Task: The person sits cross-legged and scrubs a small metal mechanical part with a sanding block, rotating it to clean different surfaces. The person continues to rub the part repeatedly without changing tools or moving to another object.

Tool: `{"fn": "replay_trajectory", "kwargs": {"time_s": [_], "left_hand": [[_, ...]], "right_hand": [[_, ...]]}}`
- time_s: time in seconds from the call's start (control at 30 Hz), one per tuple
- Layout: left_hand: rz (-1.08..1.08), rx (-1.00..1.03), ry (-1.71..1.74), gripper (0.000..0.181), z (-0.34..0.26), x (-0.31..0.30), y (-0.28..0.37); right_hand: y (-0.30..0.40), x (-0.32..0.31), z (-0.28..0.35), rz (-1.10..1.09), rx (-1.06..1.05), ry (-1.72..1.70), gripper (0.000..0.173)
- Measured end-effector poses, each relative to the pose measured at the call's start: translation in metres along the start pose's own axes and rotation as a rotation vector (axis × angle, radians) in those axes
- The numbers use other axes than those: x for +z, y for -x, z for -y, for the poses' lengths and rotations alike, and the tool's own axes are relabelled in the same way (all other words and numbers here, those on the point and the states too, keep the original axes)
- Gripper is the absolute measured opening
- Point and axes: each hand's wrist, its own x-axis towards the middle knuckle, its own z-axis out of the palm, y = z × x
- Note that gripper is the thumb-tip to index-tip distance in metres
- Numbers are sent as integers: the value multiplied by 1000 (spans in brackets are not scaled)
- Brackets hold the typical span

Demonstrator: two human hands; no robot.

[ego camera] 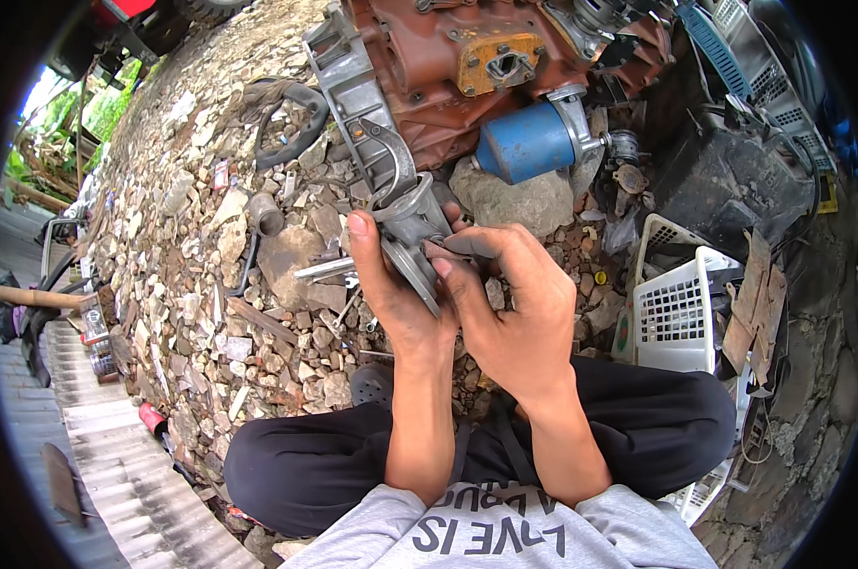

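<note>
A flanged grey metal housing (409,220) with a clutch release fork (393,153) at its far end is cradled in my left hand (400,299), the thumb along its left side. My right hand (518,291) pinches a small dark piece (440,250) between thumb and index finger against the housing's right side; what the piece is, I cannot tell. Just beyond my hands lie a reddish-brown engine block (429,92) with a grey cast bell housing (351,92) and a blue oil filter canister (528,142).
Loose stones cover the ground. Wrenches (326,269) lie left of my hands, near a metal sleeve (265,215). A white plastic basket (674,313) and a black battery-like case (735,171) stand at the right. Corrugated sheets (116,427) lie at lower left; a large rock (511,199) sits under the filter.
</note>
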Motion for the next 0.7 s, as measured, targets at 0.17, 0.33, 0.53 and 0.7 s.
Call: {"fn": "replay_trajectory", "kwargs": {"time_s": [0.17, 0.33, 0.53, 0.7], "left_hand": [[-33, 19, 0, 53, 10, -19, -5], [-61, 75, -103, 54, 8, -9, -5], [-142, 82, -159, 55, 5, -3, -5], [-103, 88, -141, 54, -2, -8, -10]], "right_hand": [[-5, 5, -5, -53, -80, 55, 17], [-2, 5, -12, -31, -93, 12, 18], [3, 3, -6, 35, -7, -7, 19], [-8, 15, -14, -63, -149, -1, 19]]}}
